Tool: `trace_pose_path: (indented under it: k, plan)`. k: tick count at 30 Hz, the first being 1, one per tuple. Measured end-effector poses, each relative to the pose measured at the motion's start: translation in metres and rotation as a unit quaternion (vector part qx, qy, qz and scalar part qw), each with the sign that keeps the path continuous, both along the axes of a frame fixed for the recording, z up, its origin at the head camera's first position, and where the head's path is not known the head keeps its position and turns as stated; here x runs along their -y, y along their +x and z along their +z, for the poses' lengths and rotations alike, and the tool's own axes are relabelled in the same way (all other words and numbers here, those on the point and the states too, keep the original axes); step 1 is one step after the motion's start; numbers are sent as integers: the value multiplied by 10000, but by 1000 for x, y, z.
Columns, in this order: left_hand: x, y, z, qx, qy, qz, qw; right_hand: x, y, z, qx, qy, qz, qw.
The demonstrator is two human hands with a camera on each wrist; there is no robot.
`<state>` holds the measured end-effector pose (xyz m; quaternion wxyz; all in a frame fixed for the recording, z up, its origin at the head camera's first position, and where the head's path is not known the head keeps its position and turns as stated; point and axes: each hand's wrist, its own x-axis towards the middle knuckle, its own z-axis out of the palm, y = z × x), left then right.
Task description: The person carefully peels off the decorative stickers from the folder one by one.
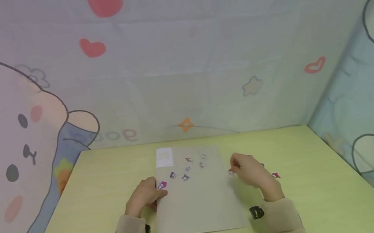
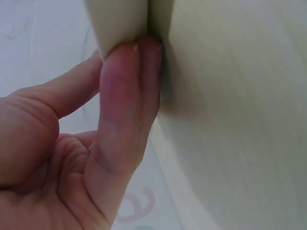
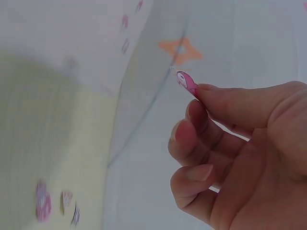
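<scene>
A beige notebook (image 1: 202, 209) lies on the table, with several small cartoon stickers (image 1: 185, 177) scattered over the upper half of its cover. At its left edge my left hand (image 1: 146, 194) pinches the notebook, thumb on the cover beside a purple-pink sticker (image 1: 162, 184) and fingers (image 2: 120, 91) under the edge. Just off the notebook's right side, my right hand (image 1: 248, 169) is raised above the table. Its thumb and index finger pinch a small pink cartoon sticker (image 3: 186, 81), while the other fingers curl loosely below.
A few loose stickers (image 1: 275, 175) lie on the table to the right, partly behind the right hand. A white label (image 1: 164, 157) marks the notebook's upper left corner. Beyond the yellow-green table (image 1: 308, 203) hangs a cloth with cartoon prints (image 1: 179, 54).
</scene>
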<state>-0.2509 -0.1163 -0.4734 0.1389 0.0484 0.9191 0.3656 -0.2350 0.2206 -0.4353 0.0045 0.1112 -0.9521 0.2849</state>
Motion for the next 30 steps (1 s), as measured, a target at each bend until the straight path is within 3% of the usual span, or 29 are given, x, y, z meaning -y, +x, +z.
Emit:
trace_pose_path:
  k: [7,14,22,30]
  plan:
    - [-4,1,5,24,77,-18,10000,-66,3,1,295,12,-328,9990]
    - [-3,0,3,29,45,-10,10000,-115,9,-8,762,32,-520,9957]
    - [1,-2,1,49,-27,19,10000,-128,13,-20,1450,-169,-472,9882]
    - [2,-2,1,59,-1,12,10000,-126,9,-37,1724,-275,-625,9827]
